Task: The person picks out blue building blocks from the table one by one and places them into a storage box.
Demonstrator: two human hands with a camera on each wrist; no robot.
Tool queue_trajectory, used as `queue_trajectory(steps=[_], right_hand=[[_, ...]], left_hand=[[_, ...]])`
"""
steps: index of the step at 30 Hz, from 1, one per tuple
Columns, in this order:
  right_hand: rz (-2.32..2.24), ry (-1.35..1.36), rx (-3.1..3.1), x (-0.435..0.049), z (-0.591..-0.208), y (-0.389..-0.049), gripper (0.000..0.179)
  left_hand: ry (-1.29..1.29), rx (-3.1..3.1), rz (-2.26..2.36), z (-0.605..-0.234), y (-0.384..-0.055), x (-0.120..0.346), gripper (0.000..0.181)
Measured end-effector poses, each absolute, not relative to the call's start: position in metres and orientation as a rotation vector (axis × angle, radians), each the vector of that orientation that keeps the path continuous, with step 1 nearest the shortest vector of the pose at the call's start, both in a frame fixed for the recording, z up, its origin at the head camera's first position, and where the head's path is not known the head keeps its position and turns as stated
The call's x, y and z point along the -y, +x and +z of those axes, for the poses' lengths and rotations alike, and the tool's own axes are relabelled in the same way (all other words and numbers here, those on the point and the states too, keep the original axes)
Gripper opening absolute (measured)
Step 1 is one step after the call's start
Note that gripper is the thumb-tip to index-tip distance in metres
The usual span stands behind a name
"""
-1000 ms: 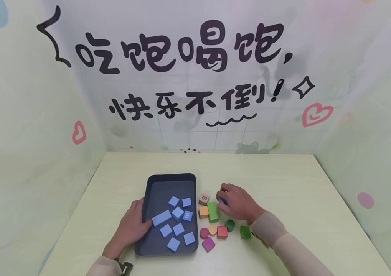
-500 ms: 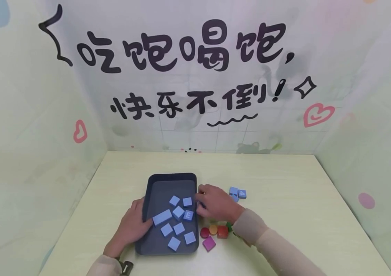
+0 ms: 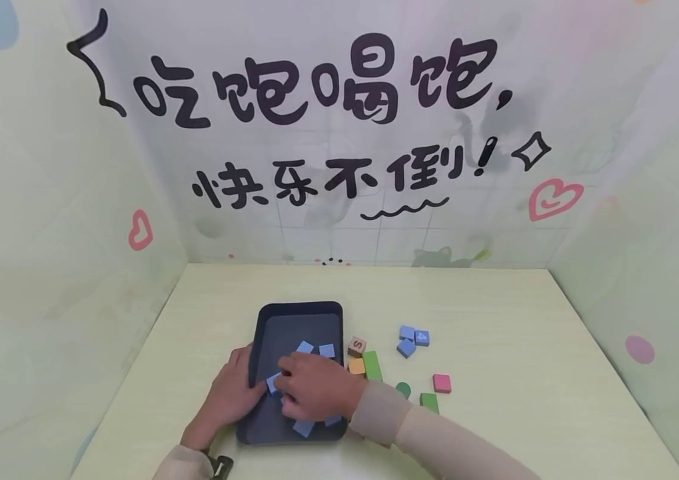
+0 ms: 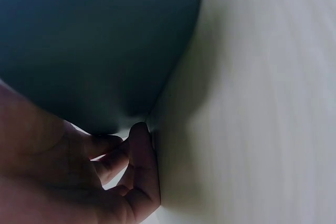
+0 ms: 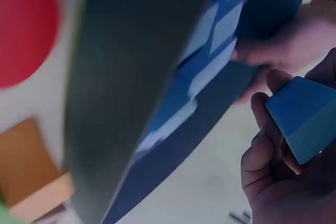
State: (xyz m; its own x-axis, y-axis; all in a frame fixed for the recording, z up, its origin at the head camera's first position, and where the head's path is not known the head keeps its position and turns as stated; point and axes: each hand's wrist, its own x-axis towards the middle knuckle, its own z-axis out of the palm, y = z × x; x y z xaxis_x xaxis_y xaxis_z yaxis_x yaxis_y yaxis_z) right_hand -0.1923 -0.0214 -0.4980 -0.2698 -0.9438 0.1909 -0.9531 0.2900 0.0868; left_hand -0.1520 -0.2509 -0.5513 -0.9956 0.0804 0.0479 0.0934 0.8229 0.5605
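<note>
A dark rectangular tray (image 3: 300, 309) lies on the table with several blue blocks (image 3: 303, 429) inside. My left hand (image 3: 232, 390) grips its left side, thumb over the rim; in the left wrist view the fingers (image 4: 143, 174) curl against the outer wall near the tabletop. Over the middle of the tray is my right hand (image 3: 318, 387), covering some of the blocks. The right wrist view shows a blue block (image 5: 302, 114) held between that hand's curled fingers and palm; from the head camera it is hidden.
Right of the tray sit a block marked S (image 3: 357, 345), an orange block (image 3: 356, 366) and a long green block (image 3: 372, 365). Farther right are three blue blocks (image 3: 406, 347), a pink block (image 3: 442, 383), a green block (image 3: 429, 403) and a green cylinder (image 3: 402, 389). The right sleeve hides others.
My right hand has moved left from the table's right side, across the tray's rim, to above the tray. Three blue blocks at the right came into view. The left hand and tray stay put.
</note>
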Motion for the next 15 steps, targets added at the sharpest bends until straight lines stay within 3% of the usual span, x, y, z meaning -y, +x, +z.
queue_trajectory(steps=[15], right_hand=[[-0.096,1.912,2.349,0.053,-0.519,-0.168,0.025]], left_hand=[[-0.162,2.958,-0.906,-0.552,-0.153,0.251,0.083]])
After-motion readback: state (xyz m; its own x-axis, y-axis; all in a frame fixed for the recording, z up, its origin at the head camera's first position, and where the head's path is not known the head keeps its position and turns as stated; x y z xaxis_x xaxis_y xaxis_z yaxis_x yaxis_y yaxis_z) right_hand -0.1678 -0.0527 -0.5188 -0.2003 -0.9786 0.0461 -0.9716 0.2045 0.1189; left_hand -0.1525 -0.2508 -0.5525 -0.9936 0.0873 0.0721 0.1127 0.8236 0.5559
